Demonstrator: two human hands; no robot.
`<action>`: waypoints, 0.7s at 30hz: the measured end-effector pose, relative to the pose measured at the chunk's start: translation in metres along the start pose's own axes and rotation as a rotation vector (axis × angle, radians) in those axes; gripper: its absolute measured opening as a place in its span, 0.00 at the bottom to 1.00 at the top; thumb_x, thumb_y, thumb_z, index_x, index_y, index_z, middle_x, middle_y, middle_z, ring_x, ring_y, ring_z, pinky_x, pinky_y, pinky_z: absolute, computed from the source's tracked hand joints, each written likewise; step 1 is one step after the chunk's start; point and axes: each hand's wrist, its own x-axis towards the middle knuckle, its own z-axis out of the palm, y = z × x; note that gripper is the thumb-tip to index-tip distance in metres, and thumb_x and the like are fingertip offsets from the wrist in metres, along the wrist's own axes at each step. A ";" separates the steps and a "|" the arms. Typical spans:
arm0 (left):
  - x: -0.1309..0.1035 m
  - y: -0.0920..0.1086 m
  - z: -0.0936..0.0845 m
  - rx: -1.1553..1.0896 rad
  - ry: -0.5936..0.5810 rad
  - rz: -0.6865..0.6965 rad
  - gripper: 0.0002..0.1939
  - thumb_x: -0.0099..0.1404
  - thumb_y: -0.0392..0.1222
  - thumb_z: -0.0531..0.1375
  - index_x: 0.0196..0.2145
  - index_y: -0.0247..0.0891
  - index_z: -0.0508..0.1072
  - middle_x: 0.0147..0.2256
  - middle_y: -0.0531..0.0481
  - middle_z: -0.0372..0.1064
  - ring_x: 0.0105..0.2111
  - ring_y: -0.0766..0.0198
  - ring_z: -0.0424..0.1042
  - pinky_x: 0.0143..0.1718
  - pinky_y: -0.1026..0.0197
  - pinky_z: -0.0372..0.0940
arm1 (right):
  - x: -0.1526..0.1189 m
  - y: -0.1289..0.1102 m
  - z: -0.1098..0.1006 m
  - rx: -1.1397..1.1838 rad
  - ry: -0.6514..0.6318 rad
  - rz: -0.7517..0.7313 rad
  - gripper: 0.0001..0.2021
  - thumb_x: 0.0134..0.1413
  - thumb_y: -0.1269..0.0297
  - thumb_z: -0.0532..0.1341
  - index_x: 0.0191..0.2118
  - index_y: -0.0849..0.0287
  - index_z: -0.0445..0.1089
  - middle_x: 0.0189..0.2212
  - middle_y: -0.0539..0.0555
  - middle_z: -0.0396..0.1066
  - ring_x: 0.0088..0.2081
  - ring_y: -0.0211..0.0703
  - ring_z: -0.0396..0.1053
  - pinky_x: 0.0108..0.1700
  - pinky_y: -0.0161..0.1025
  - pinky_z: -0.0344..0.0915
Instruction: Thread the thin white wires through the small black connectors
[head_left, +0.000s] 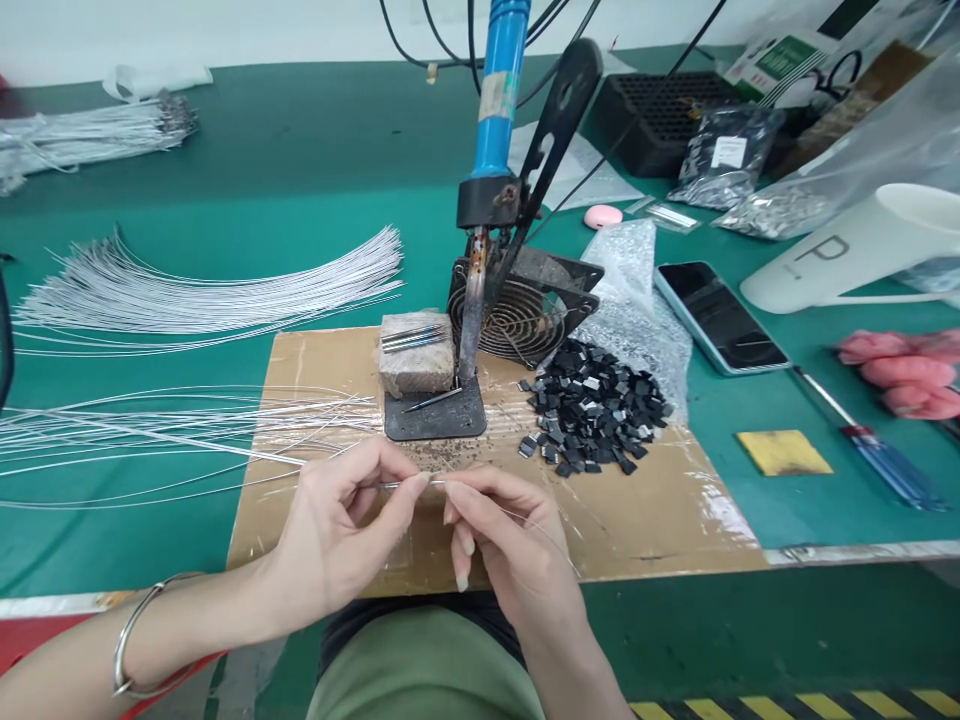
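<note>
My left hand [341, 530] is closed in a pinch, thumb against forefinger, on a thin wire [438, 483]. My right hand [517, 545] pinches the same thin piece close beside it, and a fine pale strand trails back over that hand. What exactly lies between the fingertips is too small to make out. Both hands are over a brown cardboard sheet [637, 530]. Just beyond them a soldering iron [474, 290] with a blue handle stands tip down in a holder over a black plate [450, 422]. A block [415, 375] with thin metal rods on top sits beside it.
Loose white wires [187, 430] reach in from the left, with a larger wire bundle [225, 295] behind. Right of the iron lie a pile of small black connectors [596, 405], a fan [525, 325], a phone [720, 315], a yellow sponge [784, 453], a screwdriver [885, 460] and a white mug [847, 250].
</note>
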 end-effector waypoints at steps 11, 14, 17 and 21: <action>-0.001 0.003 0.003 -0.064 0.084 0.068 0.09 0.70 0.37 0.59 0.30 0.38 0.72 0.23 0.56 0.66 0.21 0.70 0.62 0.21 0.68 0.57 | -0.001 0.007 0.016 0.120 0.096 -0.037 0.05 0.52 0.61 0.74 0.32 0.56 0.85 0.21 0.47 0.72 0.14 0.28 0.65 0.14 0.24 0.67; -0.001 0.002 0.005 -0.084 0.087 0.058 0.08 0.71 0.37 0.59 0.31 0.38 0.72 0.23 0.56 0.66 0.21 0.71 0.62 0.21 0.68 0.58 | -0.003 0.011 0.020 0.148 0.128 -0.045 0.05 0.51 0.61 0.74 0.32 0.57 0.85 0.21 0.48 0.72 0.15 0.28 0.64 0.15 0.24 0.68; -0.003 0.000 0.006 -0.087 0.086 0.036 0.08 0.71 0.39 0.59 0.32 0.38 0.72 0.23 0.55 0.67 0.20 0.70 0.62 0.21 0.67 0.57 | -0.004 0.014 0.023 0.169 0.156 -0.057 0.06 0.51 0.61 0.74 0.32 0.58 0.85 0.21 0.48 0.72 0.15 0.29 0.64 0.15 0.25 0.68; -0.004 -0.001 0.006 -0.075 0.098 0.020 0.09 0.71 0.40 0.59 0.31 0.37 0.71 0.23 0.54 0.68 0.20 0.69 0.63 0.21 0.66 0.57 | -0.004 0.016 0.026 0.183 0.179 -0.059 0.06 0.51 0.61 0.74 0.32 0.57 0.84 0.21 0.48 0.72 0.15 0.29 0.65 0.15 0.25 0.68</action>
